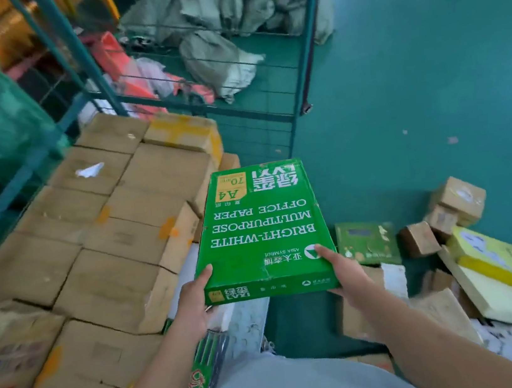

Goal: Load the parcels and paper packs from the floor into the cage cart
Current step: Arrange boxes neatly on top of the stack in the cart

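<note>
glossy green paper pack [261,226], matt brown cardboard boxes [117,246], painted metal cage cart [307,55].

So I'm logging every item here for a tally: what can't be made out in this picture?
All in the head view:
- Fingers of both hands: under the green paper pack, only thumbs show, so the full grip is hidden.
- Labels on the stacked cartons: motion blur.
- Small green box on the floor: print too small.
- Grey sacks: partly screened by cage bars.
- Yellow flat parcel: cut by the right edge.
</note>
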The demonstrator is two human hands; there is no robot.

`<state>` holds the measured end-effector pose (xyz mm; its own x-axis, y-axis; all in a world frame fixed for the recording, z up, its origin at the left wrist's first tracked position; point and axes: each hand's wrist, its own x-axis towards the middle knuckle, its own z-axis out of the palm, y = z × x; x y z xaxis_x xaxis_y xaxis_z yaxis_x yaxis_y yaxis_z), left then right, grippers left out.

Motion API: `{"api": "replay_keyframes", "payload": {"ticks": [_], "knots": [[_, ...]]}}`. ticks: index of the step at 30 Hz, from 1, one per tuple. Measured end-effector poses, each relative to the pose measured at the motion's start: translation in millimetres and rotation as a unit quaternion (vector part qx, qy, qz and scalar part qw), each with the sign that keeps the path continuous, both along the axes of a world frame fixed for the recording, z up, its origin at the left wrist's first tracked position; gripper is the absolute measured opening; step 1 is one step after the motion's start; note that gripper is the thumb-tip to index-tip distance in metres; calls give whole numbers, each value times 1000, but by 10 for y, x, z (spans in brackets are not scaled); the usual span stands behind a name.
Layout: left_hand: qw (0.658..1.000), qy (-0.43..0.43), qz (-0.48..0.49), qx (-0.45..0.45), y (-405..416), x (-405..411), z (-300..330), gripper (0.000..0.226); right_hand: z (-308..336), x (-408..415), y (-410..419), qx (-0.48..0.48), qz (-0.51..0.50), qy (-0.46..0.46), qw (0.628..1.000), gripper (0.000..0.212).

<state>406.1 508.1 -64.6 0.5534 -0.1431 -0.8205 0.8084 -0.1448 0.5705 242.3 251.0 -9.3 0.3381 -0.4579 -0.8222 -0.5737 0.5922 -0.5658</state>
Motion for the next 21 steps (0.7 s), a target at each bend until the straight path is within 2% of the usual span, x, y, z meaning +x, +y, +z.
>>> {"api": "replay_keyframes", "payload": {"ticks": [3, 6, 7, 10, 15, 21], "knots": [[998, 3, 62, -6, 207, 181, 13, 30, 43, 436, 73, -16, 47, -7, 999, 42], [990, 9, 139, -18, 495, 337, -3, 57, 123, 927, 216, -34, 118, -15, 992, 37], [989, 10, 147, -20, 522, 345, 10, 59, 131, 997, 225, -37, 131, -18, 990, 36], [979, 10, 201, -29, 696, 411, 6, 56, 126, 1383, 303, -44, 188, -20, 981, 39], [961, 8, 276, -17, 907, 464, -75, 64, 88, 2007, 400, -35, 278, -16, 960, 41], [924, 21, 383, -1, 1017, 540, -92, 57, -107, 2737, 508, -9, 373, 0, 928, 44]]}}
